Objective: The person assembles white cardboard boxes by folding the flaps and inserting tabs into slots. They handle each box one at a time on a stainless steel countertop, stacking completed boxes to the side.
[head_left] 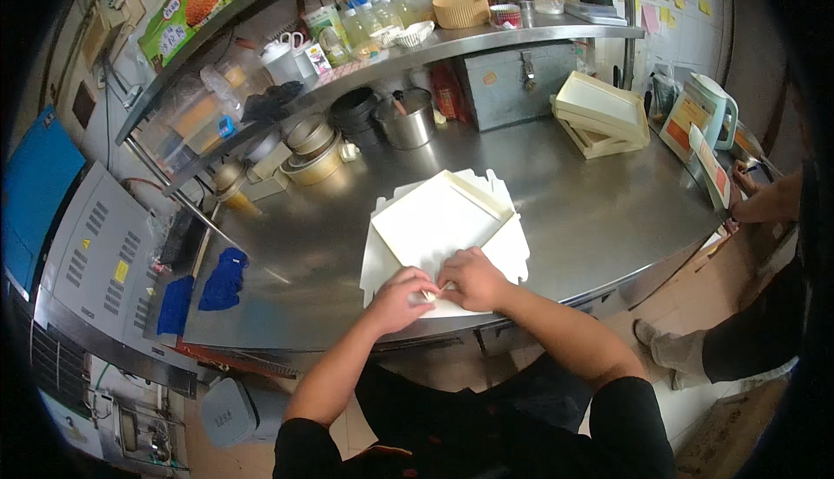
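A shallow cream cardboard box tray [423, 224], partly folded up, lies on top of flat white cardboard blanks [375, 262] at the front of the steel table. My left hand [402, 297] and my right hand [472, 279] meet at the tray's near corner. Fingers of both are closed on the cardboard there, and a small folded flap shows between them. The tray's far and right walls stand up. My fingers hide most of the near corner.
Finished cream trays [601, 112] are stacked at the back right beside a grey metal box [519, 84]. Blue gloves [223, 280] lie at the left. Pots [407, 119] stand under a steel shelf [452, 38]. At right, another person's hand [749, 185] is near a kettle [711, 105].
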Motion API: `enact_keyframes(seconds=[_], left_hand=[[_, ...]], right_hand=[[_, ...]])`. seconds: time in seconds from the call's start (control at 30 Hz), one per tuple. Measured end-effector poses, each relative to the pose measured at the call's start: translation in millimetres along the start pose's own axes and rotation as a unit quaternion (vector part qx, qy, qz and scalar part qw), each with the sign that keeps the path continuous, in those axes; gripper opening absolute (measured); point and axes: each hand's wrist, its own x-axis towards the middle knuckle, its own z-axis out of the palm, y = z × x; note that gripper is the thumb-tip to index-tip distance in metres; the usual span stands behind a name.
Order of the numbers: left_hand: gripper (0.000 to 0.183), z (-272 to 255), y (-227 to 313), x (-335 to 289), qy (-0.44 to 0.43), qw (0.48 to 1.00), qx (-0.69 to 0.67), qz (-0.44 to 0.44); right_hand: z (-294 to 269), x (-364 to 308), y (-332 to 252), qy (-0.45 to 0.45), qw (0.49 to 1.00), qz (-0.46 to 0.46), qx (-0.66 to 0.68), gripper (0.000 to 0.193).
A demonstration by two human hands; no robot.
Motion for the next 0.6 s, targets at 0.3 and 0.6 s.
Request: enact_keyframes(seconds=[0.3,0.6], left_hand=[[0.04,-38.5,-2.3,69.4,-0.248,0.958,0.14,-0.041],[0.058,-32.1,-15.3,56.0,-0.299,0.943,0.125,-0.069]], right_hand=[[-2.8,-0.8,5.2,-0.02,0.999,-0.016,0.04,0.021],[-6.2,-7.0,-2.1,-0.02,0.999,-0.006,0.032,0.039]])
